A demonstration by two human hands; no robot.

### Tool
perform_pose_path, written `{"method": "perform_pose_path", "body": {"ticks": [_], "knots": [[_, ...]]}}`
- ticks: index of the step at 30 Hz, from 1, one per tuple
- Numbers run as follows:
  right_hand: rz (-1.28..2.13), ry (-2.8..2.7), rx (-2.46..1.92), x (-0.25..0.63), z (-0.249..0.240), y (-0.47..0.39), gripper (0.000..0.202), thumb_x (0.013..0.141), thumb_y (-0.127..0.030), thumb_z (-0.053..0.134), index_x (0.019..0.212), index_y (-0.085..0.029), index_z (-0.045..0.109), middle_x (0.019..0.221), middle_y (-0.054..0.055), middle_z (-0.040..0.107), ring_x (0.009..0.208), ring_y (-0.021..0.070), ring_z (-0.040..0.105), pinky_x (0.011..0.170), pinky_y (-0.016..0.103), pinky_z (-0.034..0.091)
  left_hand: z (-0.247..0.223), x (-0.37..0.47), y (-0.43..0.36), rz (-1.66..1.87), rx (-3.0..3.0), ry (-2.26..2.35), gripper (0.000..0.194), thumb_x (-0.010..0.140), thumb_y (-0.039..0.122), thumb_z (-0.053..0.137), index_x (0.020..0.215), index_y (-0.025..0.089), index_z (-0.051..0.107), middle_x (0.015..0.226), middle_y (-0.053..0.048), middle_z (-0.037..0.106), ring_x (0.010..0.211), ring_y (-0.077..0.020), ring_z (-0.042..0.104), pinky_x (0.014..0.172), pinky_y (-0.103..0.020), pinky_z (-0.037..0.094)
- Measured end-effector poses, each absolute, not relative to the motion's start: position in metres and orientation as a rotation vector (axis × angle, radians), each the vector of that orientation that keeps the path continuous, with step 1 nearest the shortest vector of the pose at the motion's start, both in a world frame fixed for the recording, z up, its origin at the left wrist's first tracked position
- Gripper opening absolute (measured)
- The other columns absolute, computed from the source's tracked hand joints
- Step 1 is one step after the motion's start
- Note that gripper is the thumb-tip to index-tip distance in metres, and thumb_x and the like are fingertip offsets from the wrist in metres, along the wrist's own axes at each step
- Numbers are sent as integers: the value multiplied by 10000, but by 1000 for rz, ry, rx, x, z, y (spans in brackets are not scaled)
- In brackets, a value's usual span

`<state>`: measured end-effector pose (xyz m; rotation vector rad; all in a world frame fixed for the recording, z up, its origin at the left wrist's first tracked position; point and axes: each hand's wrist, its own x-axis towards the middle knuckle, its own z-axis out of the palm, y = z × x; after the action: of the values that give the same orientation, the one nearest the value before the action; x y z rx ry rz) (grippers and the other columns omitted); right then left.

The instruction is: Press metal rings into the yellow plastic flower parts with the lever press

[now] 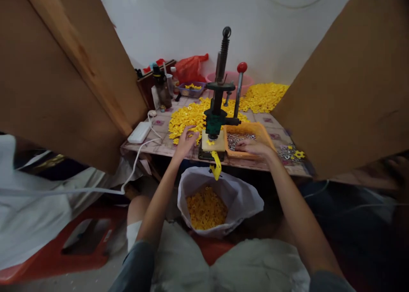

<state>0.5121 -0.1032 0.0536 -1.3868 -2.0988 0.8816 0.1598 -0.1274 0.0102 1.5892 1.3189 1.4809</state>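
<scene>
A green hand press (pixel 213 121) with a red-knobbed lever (pixel 239 87) stands at the table's front edge. One small yellow piece (pixel 210 142) lies on its pale base block (pixel 217 146), under the press head. To the left, my left hand (pixel 185 143) hovers beside a heap of yellow gear-shaped plastic pieces (pixel 182 121), fingers apart with nothing visible in them. My right hand (pixel 254 147) dips into an orange basket (pixel 263 134) of small shiny metal parts (pixel 234 139). Its fingers are bent together among the parts; whatever they pinch is too small to make out.
Below the press, a white sack (pixel 246 202) holds many yellow pieces (pixel 207 209). A yellow chute (pixel 216 166) hangs above it. More yellow pieces (pixel 266 96) lie at the back right. Brown boards (pixel 348 92) flank the table. A white power strip (pixel 139 132) sits left.
</scene>
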Motion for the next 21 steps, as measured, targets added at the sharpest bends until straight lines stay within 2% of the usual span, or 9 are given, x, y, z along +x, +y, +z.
{"method": "perform_pose_path", "body": {"ticks": [2, 4, 7, 9, 12, 16, 19, 21], "knots": [[1030, -1999, -1409, 514, 55, -101, 169, 799, -321, 861, 817, -168, 794, 853, 78, 800, 804, 239, 746, 784, 361, 613, 3, 180, -120, 1504, 1489, 1164, 552, 1002, 641, 663, 1364, 227, 618, 1102, -77, 728, 773, -158, 667, 678, -283, 528], [1047, -1847, -1425, 515, 58, -104, 239, 767, -370, 875, 854, -163, 793, 870, 99, 811, 809, 243, 750, 785, 362, 607, -2, 189, -117, 1501, 1489, 1126, 572, 957, 651, 724, 1327, 223, 642, 1202, -104, 728, 924, -196, 713, 737, -291, 559], [785, -1765, -1447, 508, 63, -115, 287, 796, -455, 861, 841, -180, 793, 898, 113, 823, 840, 257, 768, 819, 369, 607, -6, 189, -116, 1472, 1553, 1134, 523, 890, 591, 817, 1223, 213, 676, 1318, -130, 718, 1245, -270, 690, 898, -315, 580], [527, -1756, -1438, 493, 68, -125, 241, 862, -439, 809, 864, -198, 803, 929, 105, 830, 872, 269, 780, 858, 383, 606, -7, 187, -117, 1456, 1574, 1115, 480, 879, 542, 829, 1193, 203, 696, 1346, -139, 720, 1327, -287, 663, 953, -326, 571], [224, -1787, -1358, 457, 70, -138, 155, 945, -351, 730, 966, -220, 810, 1015, 93, 833, 975, 291, 774, 935, 415, 597, -7, 186, -117, 1428, 1573, 1077, 450, 881, 490, 814, 1206, 192, 727, 1318, -139, 744, 1280, -281, 688, 948, -330, 567], [-13, -1901, -1343, 411, 62, -150, 63, 955, -242, 719, 947, -237, 781, 1030, 93, 820, 1072, 318, 716, 998, 461, 574, -5, 184, -118, 1368, 1609, 1035, 444, 859, 467, 812, 1197, 185, 760, 1251, -115, 765, 1108, -243, 713, 887, -319, 548], [-41, -1900, -1374, 399, 53, -158, 35, 937, -232, 763, 971, -236, 766, 1010, 92, 816, 1081, 329, 697, 1027, 497, 561, -2, 181, -121, 1316, 1650, 985, 449, 835, 477, 833, 1173, 188, 773, 1185, -86, 762, 956, -200, 683, 815, -298, 516], [17, -1907, -1341, 402, 48, -165, 77, 947, -259, 767, 1020, -232, 765, 987, 85, 815, 1075, 326, 709, 1038, 509, 559, 1, 179, -124, 1270, 1677, 957, 462, 822, 498, 851, 1155, 187, 773, 1063, -56, 751, 841, -172, 633, 741, -280, 477]]}}
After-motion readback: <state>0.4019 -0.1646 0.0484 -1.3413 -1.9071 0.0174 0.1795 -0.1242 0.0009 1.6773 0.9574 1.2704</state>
